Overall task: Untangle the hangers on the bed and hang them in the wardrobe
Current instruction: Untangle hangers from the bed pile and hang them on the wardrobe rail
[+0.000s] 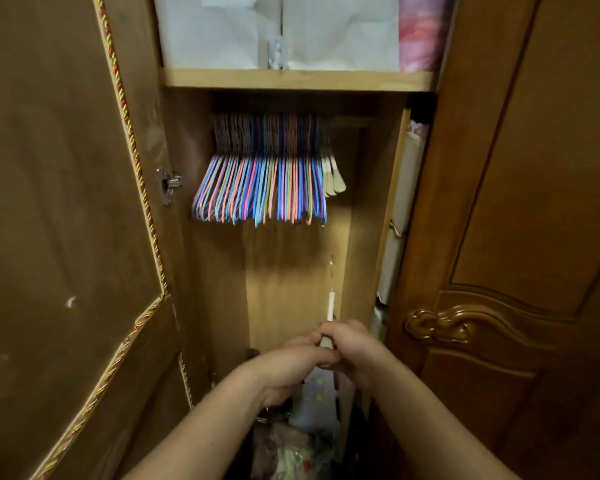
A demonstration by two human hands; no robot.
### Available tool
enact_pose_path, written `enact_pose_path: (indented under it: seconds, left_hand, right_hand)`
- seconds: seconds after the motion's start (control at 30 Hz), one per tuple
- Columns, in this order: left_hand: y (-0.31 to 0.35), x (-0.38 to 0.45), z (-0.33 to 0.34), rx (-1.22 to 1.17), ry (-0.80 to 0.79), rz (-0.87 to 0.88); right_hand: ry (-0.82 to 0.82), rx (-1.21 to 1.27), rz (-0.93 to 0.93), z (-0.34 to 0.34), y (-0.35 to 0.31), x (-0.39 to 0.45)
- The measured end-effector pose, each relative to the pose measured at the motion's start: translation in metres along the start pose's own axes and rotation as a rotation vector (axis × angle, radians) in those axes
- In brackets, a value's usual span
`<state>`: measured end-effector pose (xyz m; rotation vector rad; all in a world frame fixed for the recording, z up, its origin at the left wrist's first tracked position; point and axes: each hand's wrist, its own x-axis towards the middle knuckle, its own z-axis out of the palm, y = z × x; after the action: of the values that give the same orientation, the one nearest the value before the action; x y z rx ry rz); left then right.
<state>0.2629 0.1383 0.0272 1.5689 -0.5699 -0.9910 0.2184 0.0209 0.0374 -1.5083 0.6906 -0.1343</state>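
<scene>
An open wooden wardrobe (pixel 378 202) fills the view. A dense row of coloured hangers (pixel 260 188) hangs from its rail (pixel 352 122), with a few cream ones at the right end. Low down, the left hand (pixel 291 367) and right hand (pixel 352 348) meet, fingers curled around a pale hanger (pixel 330 306) seen edge-on. Likely best: lift it upright and hook it on the bare rail at the right.

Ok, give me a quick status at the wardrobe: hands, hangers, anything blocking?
Left hand and right hand both grip a white hanger, low, in front of the wardrobe. Coloured hangers already packed on the rail. Bags on the floor below; rail approach open.
</scene>
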Motion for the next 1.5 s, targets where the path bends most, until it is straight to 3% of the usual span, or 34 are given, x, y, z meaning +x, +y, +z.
enact_pose_path:
  seconds: [0.07, 0.1, 0.23, 0.37, 0.6, 0.87, 1.2, 1.37, 1.43, 1.5]
  left_hand:
    - [0.001, 0.005, -0.008, 0.058, -0.144, -0.023]
    - [0.003, 0.006, -0.011, 0.09, -0.141, -0.045]
    - [0.017, 0.016, -0.026, 0.247, 0.141, -0.082]
    - [0.067, 0.024, -0.05, 0.396, 0.319, 0.062]
    - [0.179, 0.02, -0.1, 0.643, 0.553, 0.332]
    - [0.202, 0.038, -0.144, 0.744, 0.666, 0.264]
    - [0.197, 0.055, -0.162, 0.739, 0.679, 0.168]
    - [0.194, 0.05, -0.158, 0.73, 0.688, 0.171]
    - [0.189, 0.045, -0.157, 0.712, 0.686, 0.18]
    - [0.179, 0.036, -0.155, 0.694, 0.687, 0.172]
  right_hand:
    - [0.041, -0.024, 0.012, -0.026, 0.002, -0.009]
    - [0.072, -0.046, 0.01, -0.037, 0.002, -0.011]
    - [0.197, -0.096, -0.053, -0.067, -0.013, -0.016]
    - [0.321, -0.285, -0.237, -0.075, -0.057, -0.016]
    - [0.426, -0.452, -0.443, -0.081, -0.181, 0.046]
    - [0.551, -0.665, -0.503, -0.068, -0.265, 0.149]
    - [0.434, -0.712, -0.463, -0.061, -0.268, 0.211]
    - [0.438, -0.932, -0.453, -0.061, -0.264, 0.206]
    - [0.577, -0.919, -0.579, -0.054, -0.255, 0.186]
    - [0.684, -0.909, -0.878, -0.036, -0.237, 0.156]
